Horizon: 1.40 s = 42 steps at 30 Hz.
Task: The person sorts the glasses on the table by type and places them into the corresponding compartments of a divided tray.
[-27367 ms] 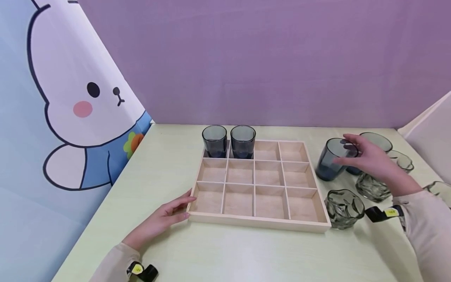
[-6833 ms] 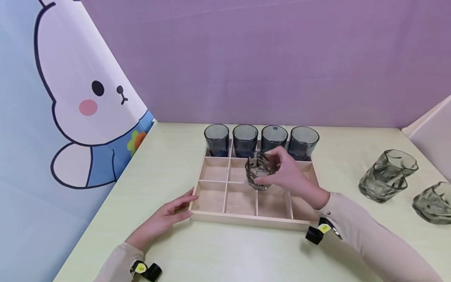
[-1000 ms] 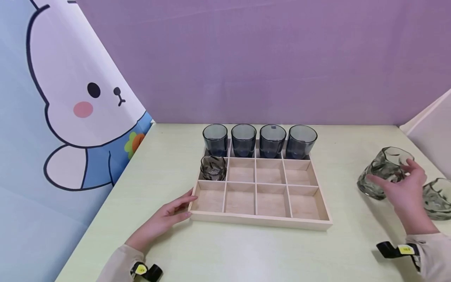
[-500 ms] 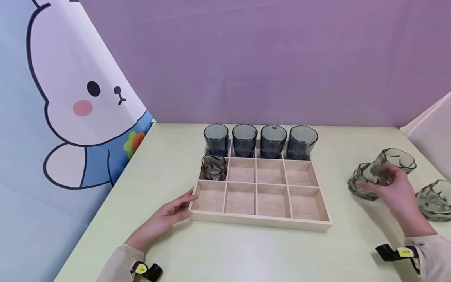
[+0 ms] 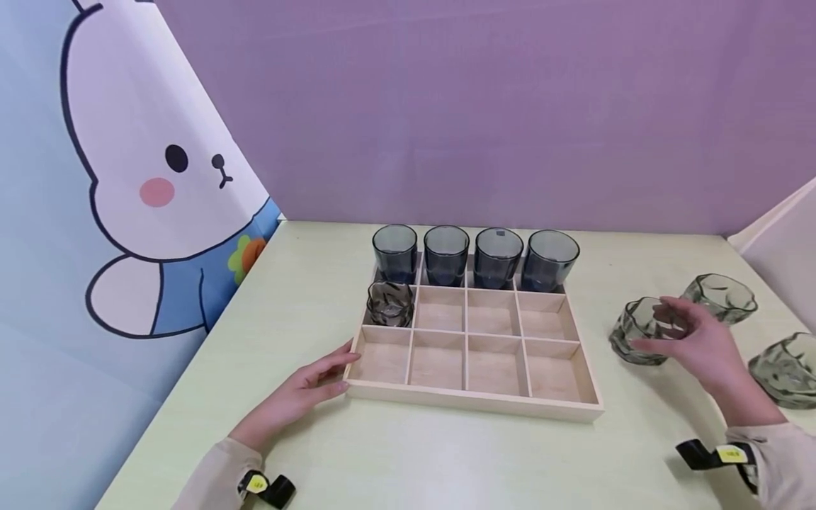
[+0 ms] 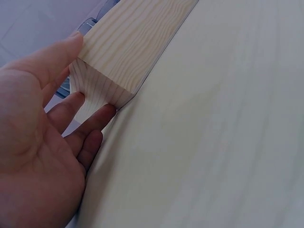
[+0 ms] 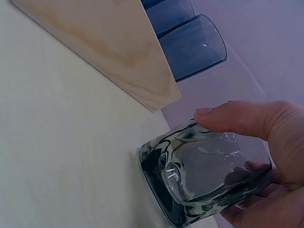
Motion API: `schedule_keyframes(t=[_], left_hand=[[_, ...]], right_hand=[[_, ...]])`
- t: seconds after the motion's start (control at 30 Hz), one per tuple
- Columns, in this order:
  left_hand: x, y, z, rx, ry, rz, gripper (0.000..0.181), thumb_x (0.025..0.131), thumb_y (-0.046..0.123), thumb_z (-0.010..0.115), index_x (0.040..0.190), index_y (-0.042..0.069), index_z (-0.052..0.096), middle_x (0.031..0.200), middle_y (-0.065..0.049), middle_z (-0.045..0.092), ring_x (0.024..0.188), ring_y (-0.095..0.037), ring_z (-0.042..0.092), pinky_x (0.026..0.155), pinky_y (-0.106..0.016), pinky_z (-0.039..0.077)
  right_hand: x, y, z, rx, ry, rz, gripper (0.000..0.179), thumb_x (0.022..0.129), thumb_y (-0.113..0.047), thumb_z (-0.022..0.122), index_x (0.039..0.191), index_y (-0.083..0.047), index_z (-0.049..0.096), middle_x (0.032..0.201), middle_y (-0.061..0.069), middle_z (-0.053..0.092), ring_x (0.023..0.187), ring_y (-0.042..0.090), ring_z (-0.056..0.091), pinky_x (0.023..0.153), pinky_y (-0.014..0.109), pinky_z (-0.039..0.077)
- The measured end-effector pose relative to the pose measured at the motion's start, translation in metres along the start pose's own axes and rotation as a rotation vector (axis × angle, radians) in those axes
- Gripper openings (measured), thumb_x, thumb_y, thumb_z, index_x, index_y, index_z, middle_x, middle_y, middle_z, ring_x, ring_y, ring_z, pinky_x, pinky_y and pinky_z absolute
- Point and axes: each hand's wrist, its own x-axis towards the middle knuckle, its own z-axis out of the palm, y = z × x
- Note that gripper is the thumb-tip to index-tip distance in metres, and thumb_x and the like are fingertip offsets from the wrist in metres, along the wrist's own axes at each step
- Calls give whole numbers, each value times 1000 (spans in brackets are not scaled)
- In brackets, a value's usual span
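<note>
My right hand (image 5: 707, 347) holds a wavy-sided grey glass tumbler (image 7: 204, 166), thumb on one side and fingers on the other. In the head view the tumbler (image 5: 637, 333) is right of a wooden compartment tray (image 5: 472, 404). My left hand (image 5: 299, 393) touches the tray's near left corner, its fingertips (image 6: 107, 111) against the side wall and its thumb at the corner edge. Smooth blue-grey glasses (image 5: 446, 258) fill the tray's back row. Another wavy tumbler (image 5: 390, 304) sits in the leftmost compartment of the middle row.
Two more wavy tumblers stand on the table at the right: one tumbler (image 5: 723, 297) behind my right hand, the other tumbler (image 5: 787, 372) near the right edge of the view. A purple backdrop (image 5: 484, 113) rises behind the table (image 5: 446, 467).
Over the last second my right hand has moved left with the tumbler, away from the one behind it. Since the older frames, the back row filled and a wavy tumbler entered the middle row.
</note>
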Motion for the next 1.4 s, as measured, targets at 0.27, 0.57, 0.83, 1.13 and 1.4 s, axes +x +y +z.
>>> schedule_keyframes(t=[0.27,0.57,0.83,1.13,1.4], left_hand=[[0,-1,-1,17,-9,9,48,100,16,61,146,7,50,163,-16,18,146,-43,20,113,-59,16],[1,-2,0,13,-2,22,49,99,14,61,145,5,49,163,-18,17,145,-45,20,113,-58,17],[1,-3,2,4,7,25,49,99,13,62,145,5,50,163,-18,17,145,-44,22,103,-12,27],[1,-3,2,14,9,32,48,99,14,62,145,5,50,163,-19,17,145,-45,22,103,-12,27],[1,-2,2,31,16,39,48,99,13,62,144,4,50,162,-20,18,144,-45,24,104,-15,28]], right_hand=[[-2,-8,-4,13,-12,-2,93,78,-19,87,151,1,34,107,-34,48,93,-16,47,72,4,41],[-2,-29,-10,72,10,-15,88,80,-18,86,153,-14,37,112,-31,51,98,-14,50,75,3,40],[-2,-46,-8,99,31,-41,88,78,-15,87,152,-15,39,113,-28,53,99,-10,52,76,4,42],[-1,-65,1,107,41,-69,84,76,-12,88,148,-19,45,113,-30,54,101,-9,51,76,5,41],[3,-77,16,117,33,-135,83,76,-12,88,147,-13,46,114,-27,55,103,-5,51,77,7,42]])
